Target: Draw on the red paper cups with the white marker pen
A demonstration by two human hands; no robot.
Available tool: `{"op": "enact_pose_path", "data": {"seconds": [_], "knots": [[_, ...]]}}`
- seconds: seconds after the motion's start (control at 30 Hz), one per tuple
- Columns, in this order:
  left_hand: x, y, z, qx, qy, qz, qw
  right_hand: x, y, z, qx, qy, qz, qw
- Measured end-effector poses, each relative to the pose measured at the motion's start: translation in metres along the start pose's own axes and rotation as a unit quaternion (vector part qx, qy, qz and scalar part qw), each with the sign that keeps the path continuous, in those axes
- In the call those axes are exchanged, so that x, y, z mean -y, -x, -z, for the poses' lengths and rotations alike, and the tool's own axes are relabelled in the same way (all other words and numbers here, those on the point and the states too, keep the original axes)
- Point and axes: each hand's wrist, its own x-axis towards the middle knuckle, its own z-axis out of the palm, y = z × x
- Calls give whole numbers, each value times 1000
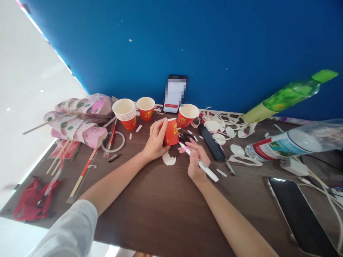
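My left hand (155, 141) is wrapped round a red paper cup (171, 132) lying on its side on the brown table (160, 207). My right hand (197, 157) grips a white marker pen (199, 163), its pink tip close to the cup's side. A white paper cut-out (169, 159) lies between my hands. Black scissors (185, 137) rest just behind the pen tip.
A stack of red cups (125, 113), two single cups (145, 107) (187, 115) and a propped phone (174, 93) stand at the back. Pink paper cones (80, 121) and chopsticks (81, 175) lie left. Paper scraps (230, 128), bottles (289, 144) and a phone (300, 214) lie right.
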Motion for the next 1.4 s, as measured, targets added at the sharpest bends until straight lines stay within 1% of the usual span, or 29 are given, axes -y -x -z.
{"op": "enact_pose_path", "data": {"seconds": [0.03,0.13,0.23,0.4,0.63,0.8,0.9,1.07,1.2,1.4], "knots": [[0,0,0,4,-3,0,1000,2,-1,-1,2,14,-5,1000],[0,-1,0,11,-12,0,1000,5,-3,-3,16,20,25,999],[0,0,-1,4,-16,-21,1000,3,-3,-5,32,13,43,998],[-1,0,-1,-1,-21,-40,999,2,-2,-6,33,-4,17,999],[-2,0,-2,0,-20,-46,999,5,-3,-8,31,4,-6,1000],[-2,1,-2,6,-15,-37,999,6,-3,-8,38,13,-9,999],[-2,1,-2,5,-9,-37,999,7,-4,-8,27,23,-13,999],[-2,1,-1,7,-9,-36,999,11,-5,-9,9,42,-39,998],[-2,1,-1,-1,-3,-35,999,13,-7,-9,-1,31,-40,999],[-1,0,-1,9,33,-31,999,13,-7,-8,-7,0,-49,999]]}}
